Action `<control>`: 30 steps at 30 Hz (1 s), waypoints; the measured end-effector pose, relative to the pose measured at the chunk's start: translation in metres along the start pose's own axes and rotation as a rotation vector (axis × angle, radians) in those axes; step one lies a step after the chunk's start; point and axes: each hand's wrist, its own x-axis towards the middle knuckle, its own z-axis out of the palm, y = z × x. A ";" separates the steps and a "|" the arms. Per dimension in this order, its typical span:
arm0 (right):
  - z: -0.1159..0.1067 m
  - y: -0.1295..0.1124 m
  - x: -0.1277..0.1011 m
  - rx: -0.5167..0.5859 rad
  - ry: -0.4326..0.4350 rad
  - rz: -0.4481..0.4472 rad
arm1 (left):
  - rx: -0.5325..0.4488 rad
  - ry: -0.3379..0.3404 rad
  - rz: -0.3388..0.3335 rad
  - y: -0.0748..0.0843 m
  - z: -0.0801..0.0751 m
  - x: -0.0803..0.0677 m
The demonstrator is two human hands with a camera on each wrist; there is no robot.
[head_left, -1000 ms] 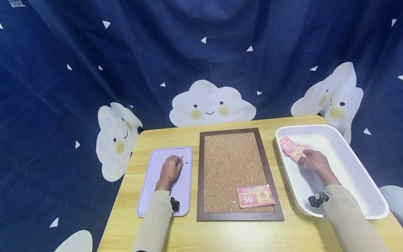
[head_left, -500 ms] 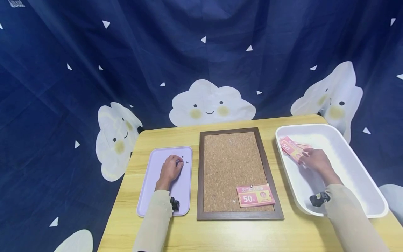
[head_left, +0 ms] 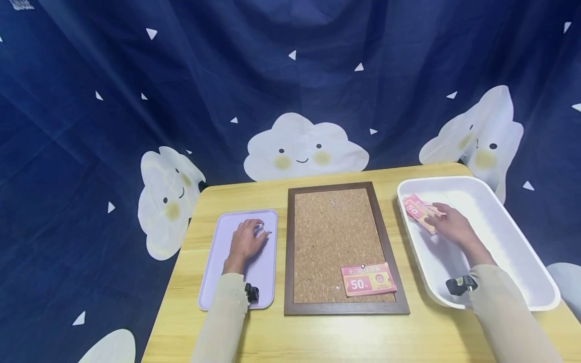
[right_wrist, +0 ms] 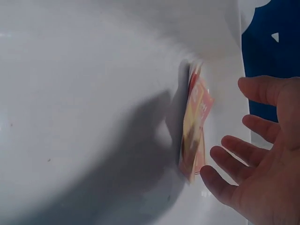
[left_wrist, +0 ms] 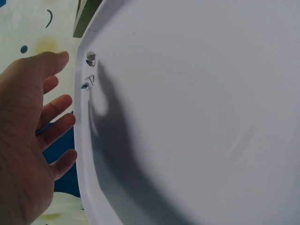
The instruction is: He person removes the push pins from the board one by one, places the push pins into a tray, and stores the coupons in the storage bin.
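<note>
Above the lilac tray (head_left: 213,262) hovers my left hand (head_left: 245,240), its thumb and fingers apart and holding nothing. Several small metal thumbtacks (left_wrist: 91,56) lie near the tray's edge beside those fingertips. My right hand (head_left: 454,228) is inside the white bin (head_left: 513,232), over a small pile of pink and yellow coupons (head_left: 416,207) marked 50. In the right wrist view its fingers are spread, apart from the coupons (right_wrist: 192,131). Between the hands lies a framed cork board (head_left: 336,232), with a coupon (head_left: 368,280) at its lower right and a round tack head (head_left: 362,266) at that coupon's top edge.
A wooden table (head_left: 345,335) carries the tray, the board and the bin side by side. Small clear or shiny bits (head_left: 332,201) show on the cork near its top and lower edges. A dark blue curtain (head_left: 254,65) with clouds hangs behind.
The thumb and fingers of my left hand have parted over the tray. My right hand's fingers have spread too, lifting off the coupons. The board and its coupon stay put.
</note>
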 end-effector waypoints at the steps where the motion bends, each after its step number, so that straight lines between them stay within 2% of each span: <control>1: 0.000 -0.002 -0.001 0.007 -0.004 0.000 | 0.003 -0.001 0.004 0.001 -0.001 0.000; 6: -0.001 -0.007 -0.004 0.031 0.006 -0.011 | 0.011 0.000 0.032 0.004 -0.004 0.001; 10: 0.001 -0.009 -0.005 0.051 0.040 -0.056 | 0.007 -0.010 0.045 0.008 -0.007 0.000; 13: 0.001 -0.012 -0.006 0.064 0.061 -0.091 | -0.014 -0.013 0.048 0.013 -0.009 -0.001; 22: -0.001 -0.021 -0.010 0.086 0.090 -0.120 | -0.066 -0.029 0.060 0.026 -0.013 -0.003; 30: -0.001 -0.034 -0.015 0.119 0.133 -0.167 | -0.127 -0.013 0.092 0.035 -0.015 -0.005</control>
